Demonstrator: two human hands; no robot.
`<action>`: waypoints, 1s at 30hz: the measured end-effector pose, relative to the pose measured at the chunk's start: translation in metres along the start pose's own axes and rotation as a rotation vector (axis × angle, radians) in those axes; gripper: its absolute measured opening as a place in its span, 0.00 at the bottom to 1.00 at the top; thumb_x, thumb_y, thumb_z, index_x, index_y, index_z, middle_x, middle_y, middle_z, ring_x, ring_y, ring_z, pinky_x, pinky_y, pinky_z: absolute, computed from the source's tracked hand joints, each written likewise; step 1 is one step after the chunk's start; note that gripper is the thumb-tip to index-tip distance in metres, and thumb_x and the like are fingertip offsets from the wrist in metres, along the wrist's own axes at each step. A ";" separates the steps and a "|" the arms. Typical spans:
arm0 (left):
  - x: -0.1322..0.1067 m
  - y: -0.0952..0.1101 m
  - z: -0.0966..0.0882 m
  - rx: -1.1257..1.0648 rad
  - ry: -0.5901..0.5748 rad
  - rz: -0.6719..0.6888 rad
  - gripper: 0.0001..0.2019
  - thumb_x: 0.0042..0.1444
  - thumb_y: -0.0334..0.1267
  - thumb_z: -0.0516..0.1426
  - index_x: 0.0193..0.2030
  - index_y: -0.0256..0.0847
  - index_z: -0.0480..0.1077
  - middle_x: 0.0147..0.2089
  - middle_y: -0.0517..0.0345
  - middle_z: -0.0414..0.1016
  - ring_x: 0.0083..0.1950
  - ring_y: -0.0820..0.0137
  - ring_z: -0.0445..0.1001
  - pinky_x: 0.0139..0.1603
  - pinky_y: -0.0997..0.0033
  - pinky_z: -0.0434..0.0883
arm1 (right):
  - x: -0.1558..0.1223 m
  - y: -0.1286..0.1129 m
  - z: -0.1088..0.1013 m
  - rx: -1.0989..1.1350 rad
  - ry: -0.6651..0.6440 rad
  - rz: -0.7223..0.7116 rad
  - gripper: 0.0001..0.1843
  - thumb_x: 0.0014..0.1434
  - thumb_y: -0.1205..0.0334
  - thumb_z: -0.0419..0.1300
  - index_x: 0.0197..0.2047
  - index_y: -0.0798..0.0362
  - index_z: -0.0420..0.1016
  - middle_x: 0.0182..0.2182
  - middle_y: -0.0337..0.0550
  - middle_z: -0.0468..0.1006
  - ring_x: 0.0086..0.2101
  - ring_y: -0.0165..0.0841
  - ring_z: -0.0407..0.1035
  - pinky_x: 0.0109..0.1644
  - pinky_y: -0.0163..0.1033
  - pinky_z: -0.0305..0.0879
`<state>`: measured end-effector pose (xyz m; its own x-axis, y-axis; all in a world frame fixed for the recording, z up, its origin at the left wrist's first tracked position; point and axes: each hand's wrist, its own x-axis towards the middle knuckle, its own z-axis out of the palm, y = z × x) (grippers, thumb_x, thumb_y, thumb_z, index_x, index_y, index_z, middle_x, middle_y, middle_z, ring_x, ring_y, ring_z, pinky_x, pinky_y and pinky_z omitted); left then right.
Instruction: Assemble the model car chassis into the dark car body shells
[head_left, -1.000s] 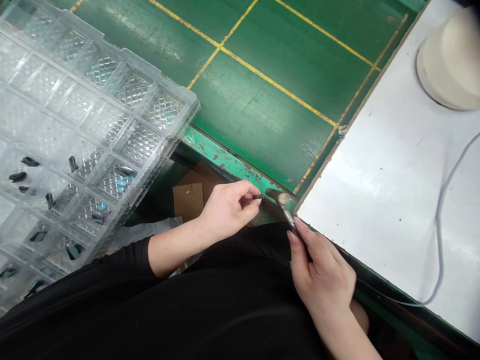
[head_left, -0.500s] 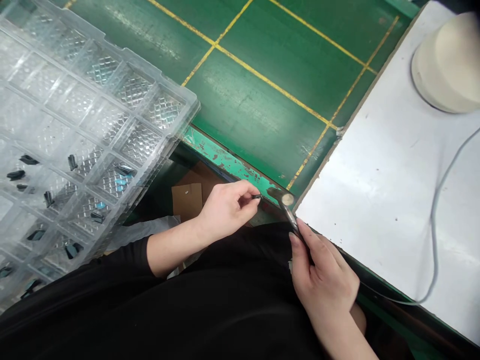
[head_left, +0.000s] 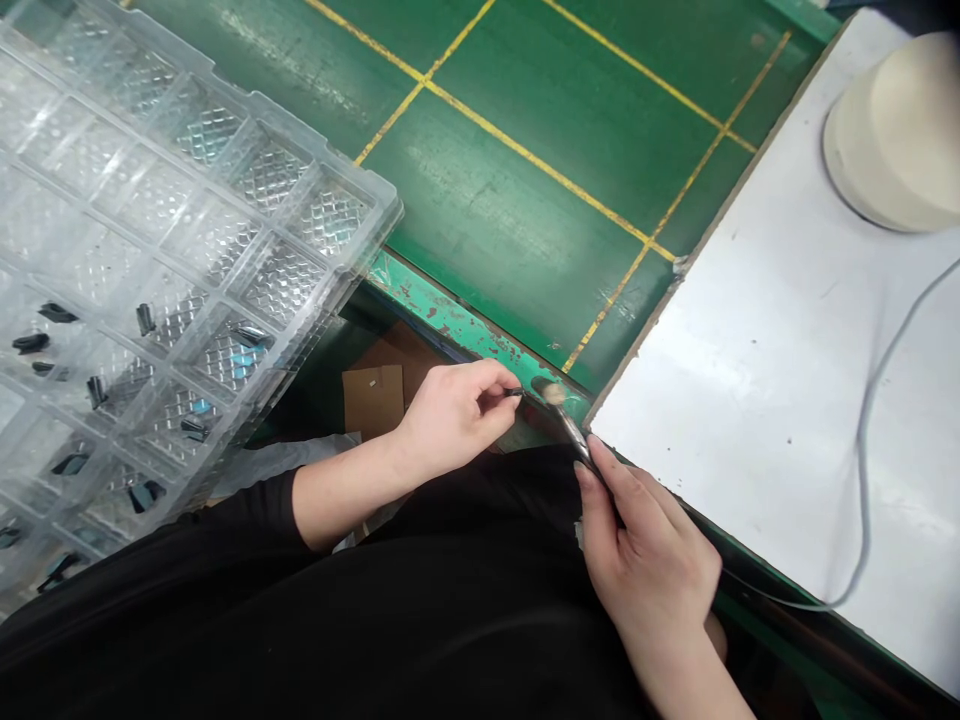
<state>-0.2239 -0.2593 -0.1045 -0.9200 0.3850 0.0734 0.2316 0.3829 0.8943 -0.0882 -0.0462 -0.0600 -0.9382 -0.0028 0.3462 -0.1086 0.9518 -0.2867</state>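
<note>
My left hand (head_left: 457, 415) is closed in a pinch at the table edge, thumb and forefinger on a small black piece (head_left: 514, 392). To its right, my right hand (head_left: 649, 555) is wrapped round a slim, dark, shiny pen-like tool (head_left: 574, 432). The tool slants up and left, its front end a short way right of the black piece and apart from it. Beside that end shows a round tan spot; I cannot tell what it is. How the tool ends inside my palm is hidden.
At left stands a clear compartment box (head_left: 217, 300) with small black pieces (head_left: 146, 493). Green tabletop (head_left: 510, 210) with yellow lines lies ahead. A white board (head_left: 750, 370) on the right carries a cream round object (head_left: 896, 135) and a grey cable (head_left: 862, 450). Brown cardboard (head_left: 373, 400) is below.
The tool's front end has moved slightly left, closer to the black piece, and the tan spot has shifted left too. My left hand keeps its place and pinch.
</note>
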 end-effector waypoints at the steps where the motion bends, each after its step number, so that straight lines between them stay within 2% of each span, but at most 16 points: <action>1: 0.000 0.000 0.000 -0.001 -0.001 0.003 0.04 0.66 0.30 0.69 0.45 0.42 0.85 0.34 0.64 0.86 0.32 0.72 0.82 0.37 0.74 0.75 | 0.000 0.000 0.000 0.003 0.022 -0.007 0.19 0.80 0.69 0.70 0.70 0.53 0.83 0.42 0.40 0.90 0.36 0.28 0.84 0.44 0.31 0.77; 6: 0.000 -0.001 0.000 -0.012 -0.005 -0.011 0.03 0.67 0.30 0.69 0.44 0.43 0.84 0.34 0.63 0.87 0.32 0.71 0.83 0.38 0.73 0.76 | 0.000 0.001 0.003 -0.022 -0.037 -0.010 0.16 0.82 0.65 0.68 0.69 0.53 0.84 0.39 0.38 0.89 0.32 0.28 0.83 0.39 0.32 0.75; 10: 0.001 0.000 0.000 -0.007 -0.017 -0.010 0.03 0.67 0.32 0.68 0.46 0.42 0.85 0.36 0.62 0.88 0.33 0.71 0.83 0.38 0.72 0.77 | -0.001 0.001 0.003 -0.007 0.045 0.000 0.19 0.79 0.69 0.70 0.69 0.52 0.84 0.43 0.40 0.91 0.36 0.29 0.86 0.42 0.31 0.77; 14: 0.001 -0.001 0.000 -0.010 -0.015 -0.008 0.03 0.67 0.31 0.68 0.45 0.42 0.85 0.35 0.62 0.88 0.33 0.71 0.83 0.39 0.72 0.77 | 0.001 0.000 0.002 -0.026 -0.030 0.003 0.15 0.81 0.66 0.69 0.68 0.53 0.84 0.39 0.37 0.89 0.32 0.28 0.83 0.39 0.32 0.75; 18: 0.000 -0.001 0.000 -0.007 -0.018 -0.006 0.03 0.68 0.32 0.68 0.46 0.42 0.85 0.36 0.61 0.88 0.32 0.71 0.82 0.38 0.72 0.76 | 0.002 -0.001 0.001 -0.028 0.059 -0.010 0.16 0.79 0.68 0.70 0.67 0.54 0.84 0.43 0.40 0.91 0.36 0.29 0.86 0.44 0.31 0.77; 22: 0.001 -0.001 0.000 -0.008 -0.016 -0.004 0.03 0.67 0.31 0.68 0.45 0.42 0.84 0.34 0.63 0.87 0.32 0.71 0.82 0.38 0.72 0.76 | 0.001 0.000 0.001 -0.031 -0.022 -0.017 0.15 0.81 0.66 0.69 0.67 0.54 0.85 0.38 0.37 0.89 0.32 0.28 0.83 0.39 0.31 0.75; 26: 0.001 0.000 0.000 0.000 -0.026 -0.016 0.03 0.68 0.32 0.68 0.46 0.43 0.85 0.36 0.62 0.88 0.33 0.70 0.83 0.39 0.71 0.77 | 0.001 0.001 0.004 -0.018 0.068 -0.019 0.16 0.78 0.69 0.71 0.67 0.55 0.85 0.43 0.40 0.91 0.36 0.28 0.86 0.44 0.31 0.78; 30: 0.001 -0.001 0.000 0.002 -0.014 -0.019 0.03 0.67 0.33 0.67 0.45 0.43 0.84 0.34 0.63 0.86 0.33 0.70 0.83 0.39 0.72 0.76 | 0.003 0.001 0.002 -0.013 -0.023 -0.004 0.15 0.81 0.65 0.69 0.66 0.54 0.85 0.40 0.39 0.90 0.33 0.29 0.84 0.38 0.32 0.75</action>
<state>-0.2253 -0.2595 -0.1056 -0.9199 0.3889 0.0500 0.2146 0.3924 0.8944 -0.0920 -0.0456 -0.0615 -0.9449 -0.0137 0.3270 -0.1085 0.9557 -0.2735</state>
